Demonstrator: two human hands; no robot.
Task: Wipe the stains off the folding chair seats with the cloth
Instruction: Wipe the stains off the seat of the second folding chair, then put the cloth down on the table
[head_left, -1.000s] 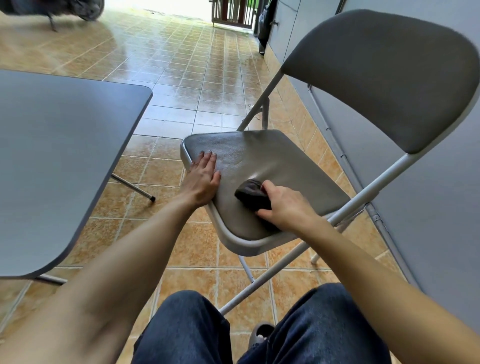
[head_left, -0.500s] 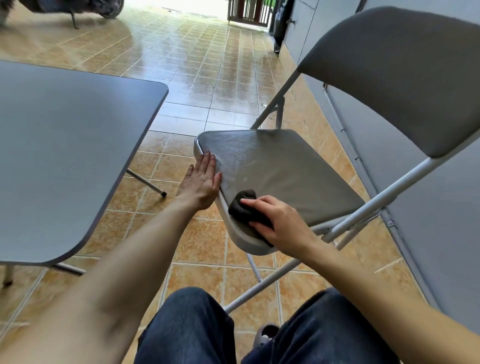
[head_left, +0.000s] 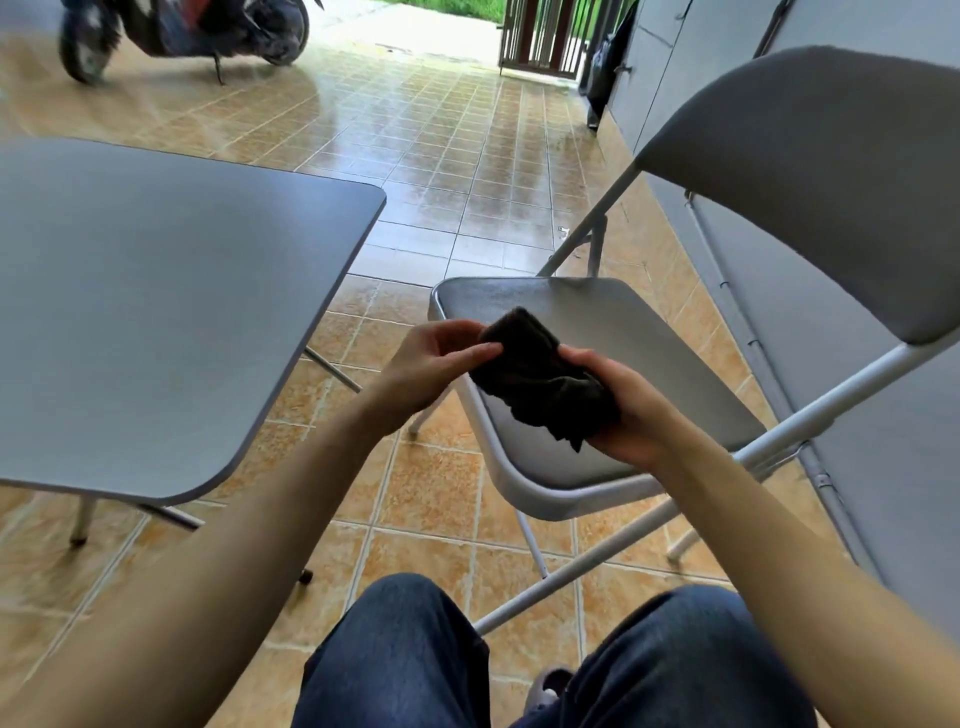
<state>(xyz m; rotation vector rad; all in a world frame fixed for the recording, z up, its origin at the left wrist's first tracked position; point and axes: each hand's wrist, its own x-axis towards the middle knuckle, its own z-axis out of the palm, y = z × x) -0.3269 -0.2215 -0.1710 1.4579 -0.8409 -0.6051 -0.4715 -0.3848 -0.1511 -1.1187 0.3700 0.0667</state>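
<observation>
A grey folding chair stands open to my right, its padded seat (head_left: 634, 338) facing me and its backrest (head_left: 810, 171) at the upper right. A dark crumpled cloth (head_left: 540, 379) is lifted just above the seat's front left part. My right hand (head_left: 631, 410) grips the cloth's lower right end. My left hand (head_left: 441, 358) pinches its upper left edge with fingertips. Both hands hover over the seat without touching it.
A grey folding table (head_left: 156, 312) fills the left side, its corner near the chair. A motorbike (head_left: 176, 31) is parked at the far left, a barred gate (head_left: 545, 36) at the back. A grey wall (head_left: 883, 467) runs behind the chair. My knees (head_left: 415, 654) are at the bottom.
My right hand lifted the cloth off the seat's front edge. My left hand left the seat's edge and took hold of the cloth. The view tilted up.
</observation>
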